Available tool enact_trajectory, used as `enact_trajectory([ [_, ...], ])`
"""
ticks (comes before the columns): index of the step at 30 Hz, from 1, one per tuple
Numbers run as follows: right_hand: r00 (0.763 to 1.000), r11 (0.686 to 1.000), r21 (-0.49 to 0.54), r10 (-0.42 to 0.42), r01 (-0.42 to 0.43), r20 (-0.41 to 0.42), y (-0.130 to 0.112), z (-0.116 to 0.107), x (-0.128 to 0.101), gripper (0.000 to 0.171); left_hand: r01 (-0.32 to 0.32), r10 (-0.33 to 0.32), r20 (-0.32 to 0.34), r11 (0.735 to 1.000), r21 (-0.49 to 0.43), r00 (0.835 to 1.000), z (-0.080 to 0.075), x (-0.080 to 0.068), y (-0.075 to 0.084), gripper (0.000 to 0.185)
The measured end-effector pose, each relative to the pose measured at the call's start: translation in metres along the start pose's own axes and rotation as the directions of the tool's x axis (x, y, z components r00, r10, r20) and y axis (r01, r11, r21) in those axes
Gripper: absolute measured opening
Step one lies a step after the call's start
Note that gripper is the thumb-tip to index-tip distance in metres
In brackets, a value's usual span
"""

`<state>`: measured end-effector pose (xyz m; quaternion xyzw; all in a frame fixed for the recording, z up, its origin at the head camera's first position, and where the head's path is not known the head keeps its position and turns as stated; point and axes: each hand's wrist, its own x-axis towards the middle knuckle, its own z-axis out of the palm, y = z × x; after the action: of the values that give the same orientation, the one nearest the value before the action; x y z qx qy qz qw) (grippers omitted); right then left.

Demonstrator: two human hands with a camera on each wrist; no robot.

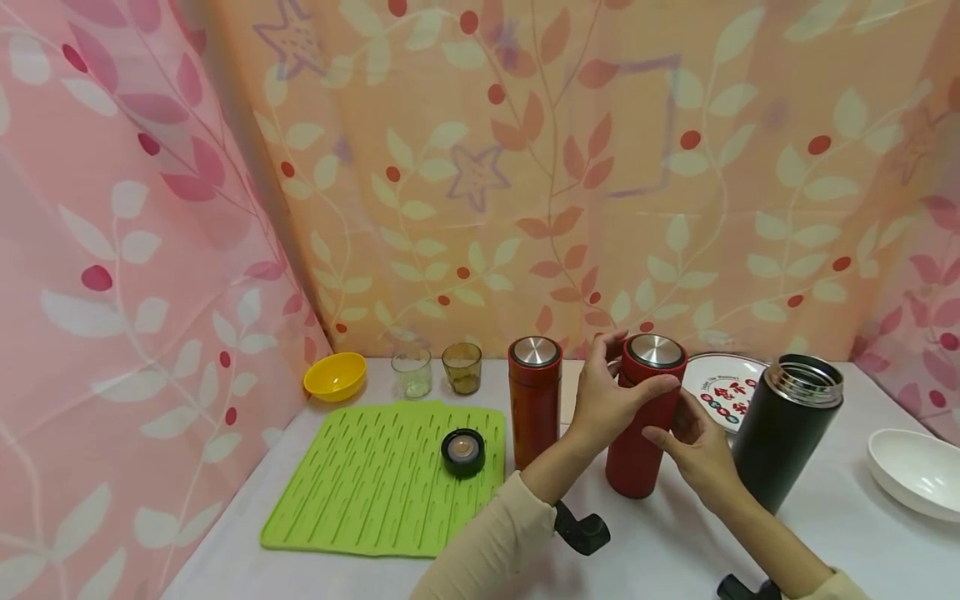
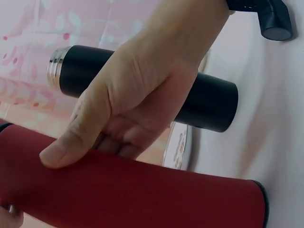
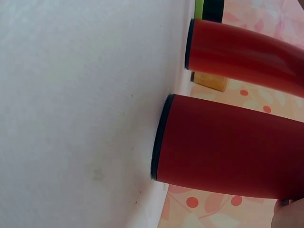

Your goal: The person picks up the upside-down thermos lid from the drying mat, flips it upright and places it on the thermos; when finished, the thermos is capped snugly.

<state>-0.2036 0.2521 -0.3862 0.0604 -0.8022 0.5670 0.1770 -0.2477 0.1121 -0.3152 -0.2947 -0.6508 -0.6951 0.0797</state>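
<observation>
A dark red thermos (image 1: 636,462) with a steel cap stands on the white table (image 1: 675,550). My left hand (image 1: 609,402) grips its upper part just under the cap, thumb laid across the front (image 2: 61,153). My right hand (image 1: 693,446) holds the body lower down from the right side, thumb forward. In the right wrist view the red thermos (image 3: 228,159) has its base flat on the table, and only a fingertip (image 3: 289,216) shows. A second, orange-red capped thermos (image 1: 534,404) stands just to the left, apart from it.
A black thermos (image 1: 783,429) with no lid stands close on the right. Its black lid (image 1: 462,452) lies on a green mat (image 1: 360,492). At the back are a yellow bowl (image 1: 335,375), two glasses (image 1: 412,372) and a printed plate (image 1: 727,387). A white bowl (image 1: 915,471) sits far right.
</observation>
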Motion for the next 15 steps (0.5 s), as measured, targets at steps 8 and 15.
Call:
enact_trajectory([
  [8,1.000,1.000,0.019,-0.024,0.024,-0.009,0.001,0.000,0.000,0.069,-0.032,0.033,0.028,0.999,-0.024,0.999,-0.001,-0.002,-0.003,0.053],
  [15,1.000,1.000,-0.012,-0.027,0.027,-0.009,0.001,0.001,0.001,0.070,-0.049,0.053,0.074,0.998,-0.045,0.996,-0.006,-0.001,-0.005,0.053],
])
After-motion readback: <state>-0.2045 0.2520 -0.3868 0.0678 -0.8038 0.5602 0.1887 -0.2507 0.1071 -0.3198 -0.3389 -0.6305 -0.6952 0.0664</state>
